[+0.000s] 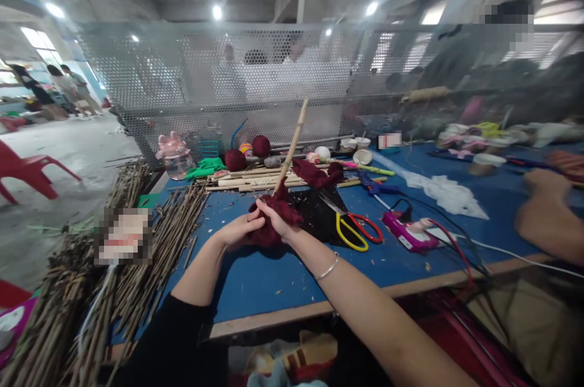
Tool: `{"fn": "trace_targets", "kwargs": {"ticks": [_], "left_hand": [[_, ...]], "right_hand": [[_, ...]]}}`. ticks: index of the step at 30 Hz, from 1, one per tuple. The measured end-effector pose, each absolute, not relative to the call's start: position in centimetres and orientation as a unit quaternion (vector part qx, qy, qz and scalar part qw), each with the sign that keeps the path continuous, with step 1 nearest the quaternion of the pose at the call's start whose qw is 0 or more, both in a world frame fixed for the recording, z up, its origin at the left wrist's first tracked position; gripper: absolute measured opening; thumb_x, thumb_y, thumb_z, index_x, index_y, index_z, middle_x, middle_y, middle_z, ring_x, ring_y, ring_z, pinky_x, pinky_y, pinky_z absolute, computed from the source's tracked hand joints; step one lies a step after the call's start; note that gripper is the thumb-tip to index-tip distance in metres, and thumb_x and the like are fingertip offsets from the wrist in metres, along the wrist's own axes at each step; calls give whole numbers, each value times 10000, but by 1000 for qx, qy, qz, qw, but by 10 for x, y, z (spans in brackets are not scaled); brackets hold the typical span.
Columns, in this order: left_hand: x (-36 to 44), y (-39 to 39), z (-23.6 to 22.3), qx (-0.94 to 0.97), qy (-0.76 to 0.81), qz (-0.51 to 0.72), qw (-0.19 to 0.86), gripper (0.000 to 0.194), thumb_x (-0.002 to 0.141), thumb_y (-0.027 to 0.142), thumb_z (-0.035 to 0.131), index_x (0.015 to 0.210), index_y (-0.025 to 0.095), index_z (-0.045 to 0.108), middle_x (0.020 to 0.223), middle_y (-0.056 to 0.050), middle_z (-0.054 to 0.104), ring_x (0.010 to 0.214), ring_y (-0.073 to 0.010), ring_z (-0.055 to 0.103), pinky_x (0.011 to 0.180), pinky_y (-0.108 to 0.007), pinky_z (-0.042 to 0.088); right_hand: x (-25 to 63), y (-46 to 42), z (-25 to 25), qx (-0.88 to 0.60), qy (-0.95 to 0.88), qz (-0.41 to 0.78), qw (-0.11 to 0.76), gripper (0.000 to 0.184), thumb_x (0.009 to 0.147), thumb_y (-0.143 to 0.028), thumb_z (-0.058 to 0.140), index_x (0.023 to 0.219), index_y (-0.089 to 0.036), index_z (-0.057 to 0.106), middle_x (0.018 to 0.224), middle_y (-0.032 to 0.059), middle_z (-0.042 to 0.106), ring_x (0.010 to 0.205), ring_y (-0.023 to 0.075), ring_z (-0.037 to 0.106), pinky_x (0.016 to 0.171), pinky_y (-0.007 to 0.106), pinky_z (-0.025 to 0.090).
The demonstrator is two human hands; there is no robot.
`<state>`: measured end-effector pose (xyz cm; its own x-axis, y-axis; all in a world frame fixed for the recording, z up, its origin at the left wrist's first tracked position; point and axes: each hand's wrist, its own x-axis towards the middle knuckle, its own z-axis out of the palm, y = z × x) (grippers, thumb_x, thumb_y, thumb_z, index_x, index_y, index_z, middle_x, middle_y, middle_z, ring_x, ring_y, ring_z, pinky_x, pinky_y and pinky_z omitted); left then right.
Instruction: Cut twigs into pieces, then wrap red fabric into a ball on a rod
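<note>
My left hand (239, 231) and my right hand (274, 219) meet over the middle of the blue table, both closed on a bundle of dark red, fuzzy cloth or yarn (269, 236). Out of its top a pale bamboo stick (292, 146) rises, tilted to the right; its lower end is hidden in the bundle. Just right of my hands lies a black cloth (314, 216) with scissors (352, 230) resting on it, one handle loop yellow and the other red. More dark red material (314, 174) lies behind the bundle.
Bundles of dry stalks (159, 253) cover the left side. Behind are yarn balls (235, 160), bamboo sticks (246, 182) and a pink-topped jar (173, 156). A blue glue gun (376, 185), purple power strip (408, 232) with cords, and another person's arm (547, 216) are at right.
</note>
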<state>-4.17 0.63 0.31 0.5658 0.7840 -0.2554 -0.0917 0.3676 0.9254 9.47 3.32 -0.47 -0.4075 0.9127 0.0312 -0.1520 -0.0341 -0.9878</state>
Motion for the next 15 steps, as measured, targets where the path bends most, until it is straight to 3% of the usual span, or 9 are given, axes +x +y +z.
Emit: {"fn": "trace_targets", "kwargs": {"ticks": [5, 10, 13, 15], "left_hand": [[-46, 10, 0, 578, 280, 278, 715, 631, 597, 480, 719, 1111, 139, 586, 1076, -137, 631, 1027, -266, 574, 925, -389, 406], [-38, 8, 8, 715, 266, 259, 592, 384, 657, 413, 684, 939, 152, 690, 1010, -81, 674, 1024, -247, 571, 968, -361, 378], [-34, 6, 8, 713, 267, 290, 579, 375, 640, 396, 694, 914, 140, 695, 1010, -80, 674, 1021, -249, 574, 963, -356, 386], [-32, 5, 5, 708, 281, 298, 575, 361, 617, 353, 716, 900, 132, 693, 1004, -80, 675, 1024, -246, 573, 967, -361, 383]], "right_hand": [[94, 21, 3, -320, -671, 551, 379, 238, 782, -464, 527, 767, -256, 642, 631, 5, 599, 779, 209, 598, 819, 351, 417], [101, 24, -5, -352, -727, 480, 343, 371, 813, -499, 470, 654, -214, 646, 720, 50, 636, 756, 217, 600, 820, 363, 423], [103, 26, -4, -351, -756, 427, 349, 402, 830, -527, 431, 922, -213, 665, 1005, 72, 643, 981, 237, 571, 928, 368, 384], [103, 27, -1, -316, -797, 404, 319, 470, 847, -536, 393, 1146, -227, 580, 1225, 59, 548, 1146, 224, 486, 1010, 360, 322]]}}
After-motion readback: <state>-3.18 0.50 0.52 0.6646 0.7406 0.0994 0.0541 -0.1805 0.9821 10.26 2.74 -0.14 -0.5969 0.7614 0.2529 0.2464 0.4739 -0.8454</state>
